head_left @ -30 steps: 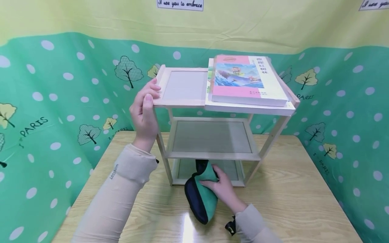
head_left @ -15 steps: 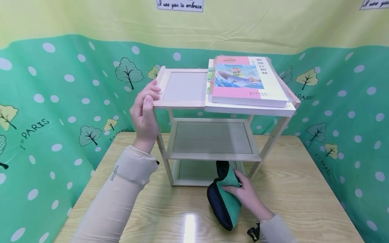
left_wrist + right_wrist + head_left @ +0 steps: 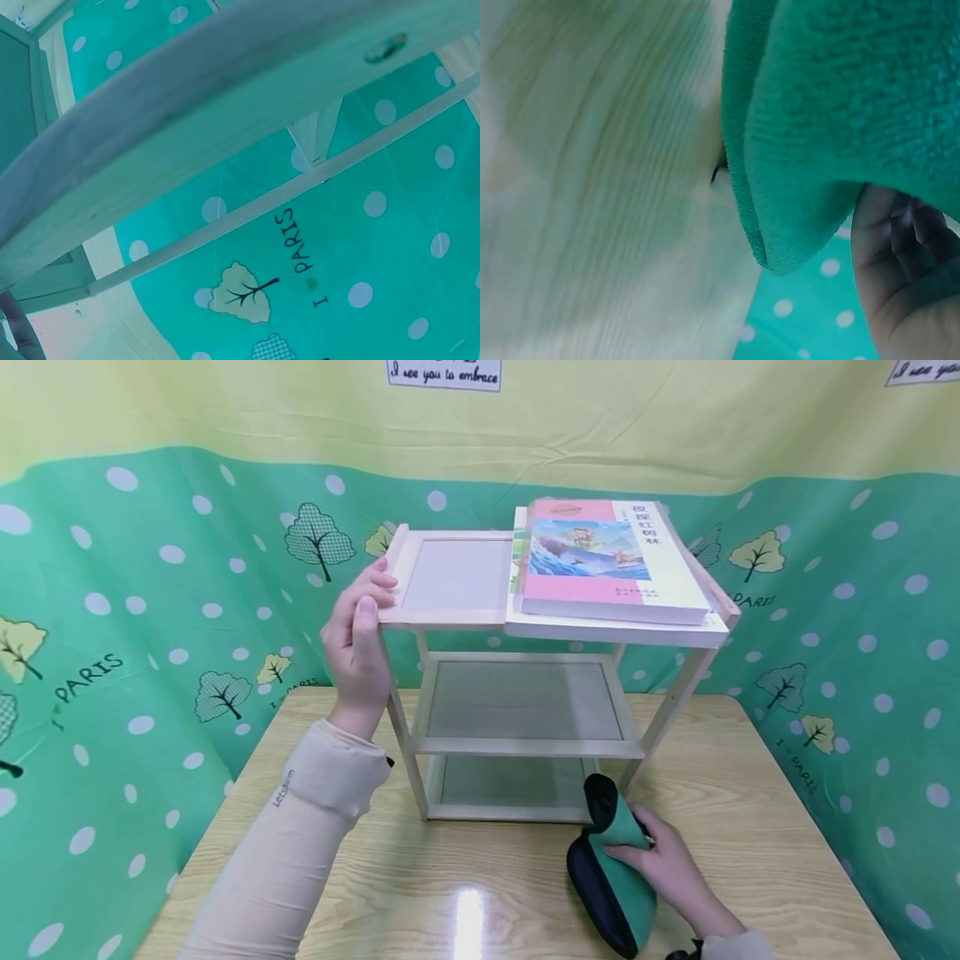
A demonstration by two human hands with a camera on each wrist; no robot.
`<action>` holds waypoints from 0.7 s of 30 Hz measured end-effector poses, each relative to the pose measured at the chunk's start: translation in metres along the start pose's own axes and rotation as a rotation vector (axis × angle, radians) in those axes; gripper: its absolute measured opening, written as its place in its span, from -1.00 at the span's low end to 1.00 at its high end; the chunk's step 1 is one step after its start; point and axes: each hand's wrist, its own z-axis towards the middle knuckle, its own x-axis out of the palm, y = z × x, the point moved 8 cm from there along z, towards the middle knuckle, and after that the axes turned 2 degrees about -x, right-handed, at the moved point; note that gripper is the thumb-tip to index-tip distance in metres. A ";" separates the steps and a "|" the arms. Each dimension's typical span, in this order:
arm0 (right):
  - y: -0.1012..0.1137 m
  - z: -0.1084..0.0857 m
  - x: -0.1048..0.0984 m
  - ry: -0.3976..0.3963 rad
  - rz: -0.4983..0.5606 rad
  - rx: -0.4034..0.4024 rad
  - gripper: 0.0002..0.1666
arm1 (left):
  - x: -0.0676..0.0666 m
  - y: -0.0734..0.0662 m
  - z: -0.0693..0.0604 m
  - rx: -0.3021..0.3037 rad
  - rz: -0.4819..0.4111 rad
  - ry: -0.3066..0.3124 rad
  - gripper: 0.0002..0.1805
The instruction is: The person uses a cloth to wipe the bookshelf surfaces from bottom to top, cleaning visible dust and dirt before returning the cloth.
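My left hand (image 3: 358, 647) grips the upper left front corner of a small pale wooden three-tier shelf (image 3: 528, 747), thumb in front and fingers over the edge. The left wrist view shows the shelf's side rail (image 3: 225, 112) up close. In my right hand (image 3: 675, 868) is a folded cloth (image 3: 622, 881), green on one side and dark on the other, pinched between thumb and fingers. It is low, in front of the shelf's right front leg. Seen from the right wrist, the cloth (image 3: 847, 97) has a towel-like texture; some fingertips are hidden behind it.
Two stacked books lie on the right half of the top tier; the upper book (image 3: 600, 560) has a pink and white cover. The shelf stands on a wood-grain table (image 3: 750, 827). A green and yellow curtain (image 3: 225, 527) hangs close behind and at both sides.
My right hand has carried the cloth to the right and towards me, from in front of the bottom tier to beside the right front leg. The left hand stays on the shelf corner.
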 end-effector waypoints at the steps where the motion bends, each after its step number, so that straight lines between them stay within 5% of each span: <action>1: -0.004 -0.001 -0.003 -0.005 -0.015 0.007 -0.40 | 0.000 0.000 0.000 -0.001 0.000 0.001 -0.66; 21: -0.047 0.001 -0.059 -0.088 -0.381 0.164 -0.27 | 0.000 0.001 -0.001 -0.042 -0.004 0.010 -0.65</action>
